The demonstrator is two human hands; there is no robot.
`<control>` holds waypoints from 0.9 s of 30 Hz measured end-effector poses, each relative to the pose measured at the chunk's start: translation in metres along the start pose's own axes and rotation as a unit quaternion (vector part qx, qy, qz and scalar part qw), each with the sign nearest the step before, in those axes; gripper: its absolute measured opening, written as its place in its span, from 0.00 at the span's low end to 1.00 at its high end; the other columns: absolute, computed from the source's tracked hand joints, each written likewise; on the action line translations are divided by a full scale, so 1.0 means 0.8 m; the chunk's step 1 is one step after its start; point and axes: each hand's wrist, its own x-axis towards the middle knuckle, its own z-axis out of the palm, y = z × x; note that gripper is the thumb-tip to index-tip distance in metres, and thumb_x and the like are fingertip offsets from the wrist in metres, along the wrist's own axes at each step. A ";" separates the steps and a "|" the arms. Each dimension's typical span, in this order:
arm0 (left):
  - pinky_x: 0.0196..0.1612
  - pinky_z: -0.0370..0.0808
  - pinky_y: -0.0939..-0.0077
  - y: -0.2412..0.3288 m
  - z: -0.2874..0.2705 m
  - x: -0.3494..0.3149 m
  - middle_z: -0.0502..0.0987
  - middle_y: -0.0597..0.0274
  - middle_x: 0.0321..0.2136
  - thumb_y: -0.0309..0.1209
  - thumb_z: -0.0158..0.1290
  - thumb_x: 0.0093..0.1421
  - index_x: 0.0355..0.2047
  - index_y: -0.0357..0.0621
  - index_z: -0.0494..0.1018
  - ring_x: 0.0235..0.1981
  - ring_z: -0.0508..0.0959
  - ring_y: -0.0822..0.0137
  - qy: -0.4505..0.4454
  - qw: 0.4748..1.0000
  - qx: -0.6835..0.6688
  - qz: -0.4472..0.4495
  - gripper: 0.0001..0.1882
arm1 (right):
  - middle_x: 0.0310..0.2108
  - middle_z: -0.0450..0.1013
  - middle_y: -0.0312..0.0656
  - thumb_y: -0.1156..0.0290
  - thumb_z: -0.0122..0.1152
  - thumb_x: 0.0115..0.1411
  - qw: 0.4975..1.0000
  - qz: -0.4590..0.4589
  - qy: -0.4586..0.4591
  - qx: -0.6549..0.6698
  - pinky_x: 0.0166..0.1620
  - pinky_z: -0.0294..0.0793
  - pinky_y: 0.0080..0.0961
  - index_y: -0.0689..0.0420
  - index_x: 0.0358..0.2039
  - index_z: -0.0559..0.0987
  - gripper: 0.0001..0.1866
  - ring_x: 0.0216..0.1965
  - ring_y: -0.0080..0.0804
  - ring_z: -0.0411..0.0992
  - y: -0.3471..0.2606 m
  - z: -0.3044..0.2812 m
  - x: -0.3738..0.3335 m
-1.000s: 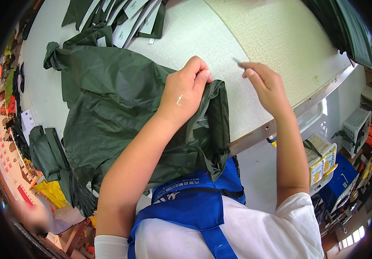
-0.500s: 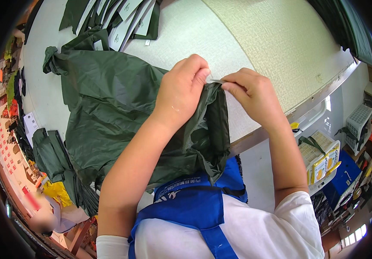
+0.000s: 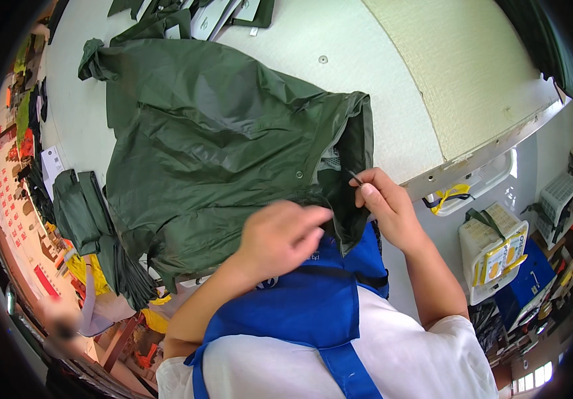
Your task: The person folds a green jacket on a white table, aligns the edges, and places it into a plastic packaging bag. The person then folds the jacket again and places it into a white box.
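A dark green waterproof garment [image 3: 220, 139] with a snap button lies spread on the table, its open end facing right. My right hand [image 3: 386, 203] is at that opening, thumb and fingers pinched on a small, slim dark tool [image 3: 353, 177] whose kind I cannot make out. Over the garment's near edge hovers my left hand [image 3: 283, 239], slightly blurred. Its index finger points toward the opening with the thumb apart, and nothing shows in it. Whether its fingertips touch the fabric I cannot tell.
Folded green pieces [image 3: 84, 206] hang over the table's left edge. Green packs with white cards [image 3: 217, 16] lie at the back. More dark green material [image 3: 552, 46] is at the far right. Beyond the table edge [image 3: 472, 166] stand white baskets [image 3: 492, 249]. Another person is at lower left.
Both hands have come down from the garment's far corner toward me and moved apart. The left has let go of the fabric. The garment's opening now lies flatter.
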 end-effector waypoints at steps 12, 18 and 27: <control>0.22 0.68 0.74 0.021 0.036 -0.018 0.62 0.65 0.20 0.25 0.58 0.41 0.27 0.44 0.70 0.22 0.67 0.65 -0.055 0.991 0.050 0.115 0.12 | 0.27 0.75 0.40 0.75 0.71 0.48 0.986 -0.016 -0.038 -0.163 0.29 0.70 0.18 0.65 0.36 0.80 0.14 0.25 0.20 0.70 -0.026 0.000 -0.013; 0.22 0.68 0.76 0.023 0.035 -0.027 0.60 0.66 0.19 0.27 0.56 0.44 0.23 0.46 0.67 0.22 0.66 0.68 -0.040 0.990 0.063 0.116 0.08 | 0.28 0.76 0.39 0.75 0.71 0.47 0.975 -0.051 -0.034 -0.211 0.30 0.71 0.18 0.62 0.36 0.81 0.15 0.26 0.22 0.72 -0.030 0.004 -0.017; 0.23 0.69 0.77 0.031 0.040 -0.015 0.64 0.66 0.21 0.27 0.56 0.43 0.30 0.43 0.73 0.22 0.69 0.68 -0.034 0.984 0.099 0.147 0.11 | 0.28 0.73 0.38 0.71 0.69 0.42 0.821 -0.250 -0.072 -0.508 0.33 0.73 0.31 0.57 0.33 0.81 0.14 0.30 0.37 0.72 -0.087 0.009 -0.010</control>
